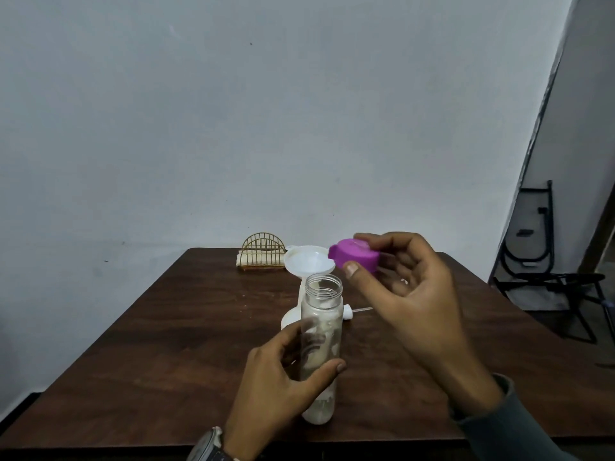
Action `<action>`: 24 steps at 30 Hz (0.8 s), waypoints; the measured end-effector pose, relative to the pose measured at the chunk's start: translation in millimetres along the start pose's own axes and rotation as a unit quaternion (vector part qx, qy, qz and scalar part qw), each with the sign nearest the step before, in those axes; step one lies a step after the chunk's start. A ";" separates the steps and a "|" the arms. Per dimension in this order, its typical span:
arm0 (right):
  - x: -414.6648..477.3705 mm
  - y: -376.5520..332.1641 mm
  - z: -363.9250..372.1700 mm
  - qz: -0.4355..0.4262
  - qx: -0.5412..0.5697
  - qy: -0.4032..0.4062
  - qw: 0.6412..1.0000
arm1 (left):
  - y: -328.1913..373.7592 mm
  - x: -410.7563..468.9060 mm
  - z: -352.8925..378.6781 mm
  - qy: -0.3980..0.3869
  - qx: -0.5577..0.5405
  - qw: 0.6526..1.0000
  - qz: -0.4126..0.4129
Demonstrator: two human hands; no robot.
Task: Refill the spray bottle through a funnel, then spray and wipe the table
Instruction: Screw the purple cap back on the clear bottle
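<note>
My left hand [283,387] grips a clear plastic bottle [321,331] that stands upright on the brown table [166,344], its threaded mouth uncovered. My right hand [409,294] holds the bottle's purple cap [354,259] between thumb and fingers, above and to the right of the mouth. Behind the clear bottle stands a white spray bottle [289,319] with a white funnel [309,262] set in its neck. The white spray head [347,311] with its thin tube lies on the table just right of it.
A gold wire napkin holder [263,252] with a folded cloth stands at the table's far edge near the wall. A black metal frame [545,254] leans on the floor at the right. A watch is on my left wrist.
</note>
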State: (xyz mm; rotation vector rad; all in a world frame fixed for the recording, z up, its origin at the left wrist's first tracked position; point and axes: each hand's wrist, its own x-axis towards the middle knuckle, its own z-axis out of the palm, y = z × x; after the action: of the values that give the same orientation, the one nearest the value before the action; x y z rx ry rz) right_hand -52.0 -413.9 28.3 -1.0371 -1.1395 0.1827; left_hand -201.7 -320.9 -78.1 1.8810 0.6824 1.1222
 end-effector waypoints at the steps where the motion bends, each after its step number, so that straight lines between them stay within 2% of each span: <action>1: 1.7 -1.3 3.1 0.002 -0.007 -0.016 1.000 | 0.6 0.0 0.8 -0.006 0.000 1.000 0.001; 6: 3.0 5.0 12.3 0.034 -0.095 -0.112 0.989 | 2.5 0.2 2.1 -0.028 -0.005 1.000 0.001; 14: 3.9 12.4 3.5 0.062 -0.143 -0.146 0.977 | 1.5 0.5 1.0 -0.020 0.000 1.000 0.014; 18: 3.6 10.1 0.0 0.060 -0.157 -0.134 0.977 | 1.2 -0.4 1.6 -0.026 -0.006 1.000 0.008; 21: 4.6 6.2 1.5 0.032 -0.225 -0.130 0.965 | 2.3 -0.1 1.7 -0.030 -0.004 0.999 0.011; 24: 4.2 3.3 -0.8 0.034 -0.270 -0.179 0.945 | 3.5 0.7 0.6 -0.030 0.004 0.999 0.022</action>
State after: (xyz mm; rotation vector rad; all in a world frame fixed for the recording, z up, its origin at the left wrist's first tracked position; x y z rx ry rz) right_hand -48.3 -410.0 28.5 -1.5749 -1.5315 0.1158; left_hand -200.7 -322.4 -75.0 1.9371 0.6137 1.0871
